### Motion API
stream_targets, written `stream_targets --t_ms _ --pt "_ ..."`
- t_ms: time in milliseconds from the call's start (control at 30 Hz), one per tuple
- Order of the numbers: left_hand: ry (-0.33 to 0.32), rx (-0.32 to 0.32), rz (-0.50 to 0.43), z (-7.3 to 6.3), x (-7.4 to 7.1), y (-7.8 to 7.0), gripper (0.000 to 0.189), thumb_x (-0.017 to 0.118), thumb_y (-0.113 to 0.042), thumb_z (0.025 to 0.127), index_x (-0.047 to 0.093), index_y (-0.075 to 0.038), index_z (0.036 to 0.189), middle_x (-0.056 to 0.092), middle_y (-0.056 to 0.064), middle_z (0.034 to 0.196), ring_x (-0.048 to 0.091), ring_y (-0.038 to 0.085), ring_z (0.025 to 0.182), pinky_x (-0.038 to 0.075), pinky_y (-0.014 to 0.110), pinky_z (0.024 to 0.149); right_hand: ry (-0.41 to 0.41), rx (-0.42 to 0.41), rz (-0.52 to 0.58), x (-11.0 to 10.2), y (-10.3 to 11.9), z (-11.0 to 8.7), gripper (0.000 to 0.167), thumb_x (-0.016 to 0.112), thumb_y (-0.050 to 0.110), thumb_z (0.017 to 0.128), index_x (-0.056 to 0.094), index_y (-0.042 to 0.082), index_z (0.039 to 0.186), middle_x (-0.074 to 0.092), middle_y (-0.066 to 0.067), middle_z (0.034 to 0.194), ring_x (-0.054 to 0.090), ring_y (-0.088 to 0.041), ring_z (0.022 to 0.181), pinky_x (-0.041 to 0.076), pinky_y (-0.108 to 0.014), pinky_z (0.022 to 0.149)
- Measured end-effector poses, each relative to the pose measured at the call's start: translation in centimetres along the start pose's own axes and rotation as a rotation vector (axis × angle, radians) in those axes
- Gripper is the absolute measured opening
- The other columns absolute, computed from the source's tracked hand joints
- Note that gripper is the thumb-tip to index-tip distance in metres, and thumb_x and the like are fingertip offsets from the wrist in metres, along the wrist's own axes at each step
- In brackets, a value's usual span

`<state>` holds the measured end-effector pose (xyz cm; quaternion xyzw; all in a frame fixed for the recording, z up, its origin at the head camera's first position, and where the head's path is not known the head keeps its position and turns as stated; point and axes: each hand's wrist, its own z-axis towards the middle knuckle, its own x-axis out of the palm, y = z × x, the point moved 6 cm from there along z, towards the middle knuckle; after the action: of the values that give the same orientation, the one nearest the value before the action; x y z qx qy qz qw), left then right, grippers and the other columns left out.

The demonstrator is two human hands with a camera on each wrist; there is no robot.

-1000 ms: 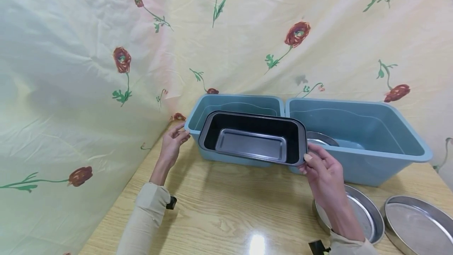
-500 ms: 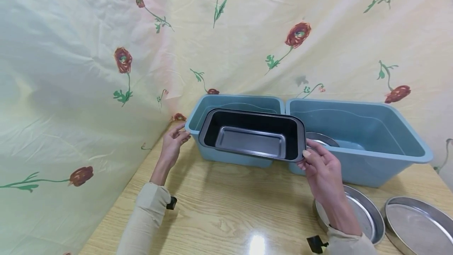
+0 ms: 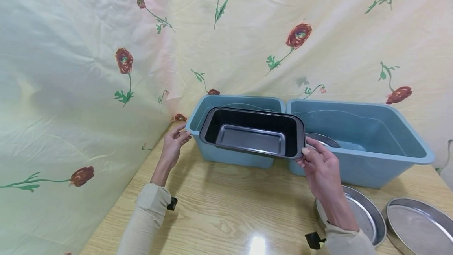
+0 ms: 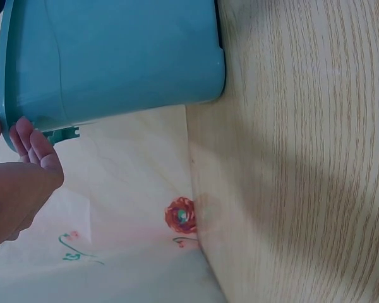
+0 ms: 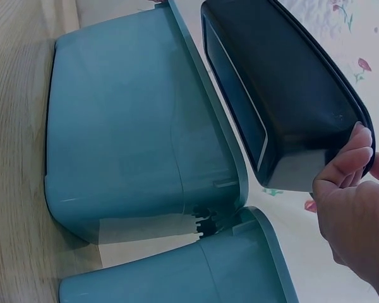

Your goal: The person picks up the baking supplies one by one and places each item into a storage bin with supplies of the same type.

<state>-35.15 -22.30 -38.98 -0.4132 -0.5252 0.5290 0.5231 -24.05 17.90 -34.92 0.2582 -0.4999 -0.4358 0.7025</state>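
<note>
A dark rectangular loaf pan (image 3: 251, 139) is held up in front of the left blue bin (image 3: 235, 158), tilted so its inside faces the head camera. My right hand (image 3: 322, 168) pinches the pan's right end at the rim, thumb on top and fingers beneath. In the right wrist view the underside of the loaf pan (image 5: 284, 95) shows above the bin's rim. My left hand (image 3: 173, 143) grips the left front corner of the left bin's rim between thumb and fingers; the left wrist view has those fingers (image 4: 41, 148) under the rim.
A second blue bin (image 3: 354, 164) stands close on the right, with a round metal pan (image 3: 323, 139) inside. Two round metal pans (image 3: 364, 211) (image 3: 417, 223) lie on the wooden table (image 3: 219, 207) at the lower right. Flowered cloth (image 3: 247, 58) hangs behind and at left.
The loaf pan and my right hand have risen slightly, moving a little away from me toward the left bin. My left hand has stayed at the bin's corner.
</note>
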Motion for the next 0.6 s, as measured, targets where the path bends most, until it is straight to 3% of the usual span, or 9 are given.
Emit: stream_targets --t_ms 167,400,600 --pt "0.004 0.0 -0.001 0.0 0.0 0.0 0.043 0.062 -0.001 0.101 0.054 0.007 0.143 0.066 -0.002 0.087 0.065 0.02 0.09 0.053 0.023 0.083 -0.004 0.005 0.018 0.0 -0.1 0.3 0.024 0.047 -0.007 0.106 0.061 -0.003 0.125 0.071 -0.011 0.09 0.064 -0.013 0.069 0.055 -0.02 0.067" --pt "0.016 0.007 0.018 0.1 -0.1 0.1 0.044 0.062 -0.002 0.102 0.053 0.008 0.144 0.065 -0.002 0.089 0.064 0.011 0.085 0.052 0.022 0.085 0.006 -0.004 0.041 0.2 -0.2 0.7 0.022 0.046 -0.007 0.107 0.061 -0.003 0.122 0.07 -0.01 0.09 0.064 -0.013 0.07 0.055 -0.02 0.067" --pt "0.011 0.013 0.021 0.1 -0.1 0.1 0.044 0.062 -0.001 0.101 0.053 0.008 0.143 0.065 -0.002 0.088 0.064 0.013 0.086 0.052 0.023 0.084 0.011 -0.011 0.062 0.2 -0.4 1.1 0.021 0.046 -0.007 0.106 0.062 -0.004 0.119 0.071 -0.009 0.087 0.063 -0.013 0.069 0.054 -0.019 0.065"
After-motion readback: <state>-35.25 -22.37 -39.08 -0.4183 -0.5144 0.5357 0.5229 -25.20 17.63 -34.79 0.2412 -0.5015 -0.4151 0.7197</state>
